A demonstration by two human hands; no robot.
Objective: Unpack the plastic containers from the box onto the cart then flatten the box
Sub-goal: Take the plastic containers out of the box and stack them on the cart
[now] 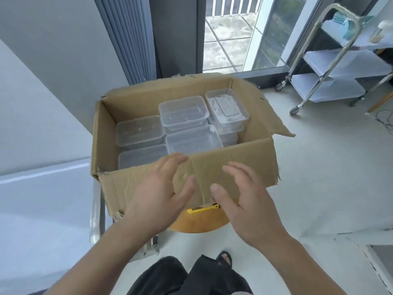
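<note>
Hovering in front of the cardboard box (148,99), both hands are spread with fingers loosely extended and nothing held in either. The left hand (157,194) lies over the near flap with its fingertips at the flap's top edge; whether they actually press the cardboard cannot be told. The right hand (251,201) sits just beside it, palm turned inward toward the same flap, thumb apart from the fingers.

The box stands open, all four flaps raised or splayed, on a round wooden stool (200,222). A yellow-and-black object (202,208) pokes out from beneath the near flap on the stool top; its kind is unclear. Inside the box, clear plastic containers (182,112) sit in nested stacks, mouths up, filling most of the floor of the box.

The steel cart (344,62), three white shelves on castors, stands well apart at the upper right near the glass door (225,39). A teal cloth (344,24) lies on its top shelf. A grey curtain (127,39) hangs behind the box.
</note>
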